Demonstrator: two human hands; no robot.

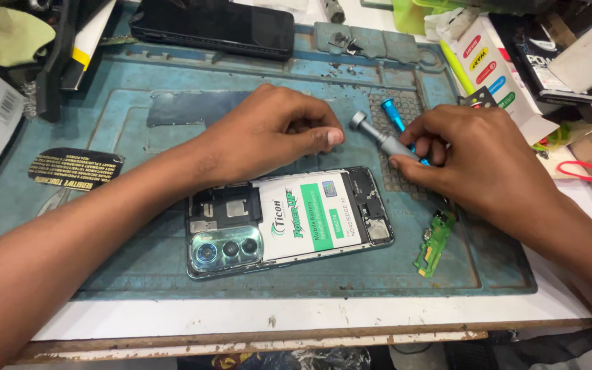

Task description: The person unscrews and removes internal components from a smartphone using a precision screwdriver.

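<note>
A: Head view: our opened phone (289,223) lies back-up on the blue repair mat (138,267), battery showing.

B: Our right hand (477,161) grips a grey screwdriver (381,139); our left hand (275,130) rests curled just above the phone, holding nothing we can see. A green circuit board (435,241) lies nearby.

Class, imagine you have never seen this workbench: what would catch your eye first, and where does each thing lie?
First, the opened smartphone with its back cover off, white-and-green battery and camera cluster exposed, lying mid-front on the worn blue repair mat. Just behind it, the left hand rests with fingertips pinched, while the right hand grips a grey metal screwdriver. A small green circuit board lies right of the phone.
</note>
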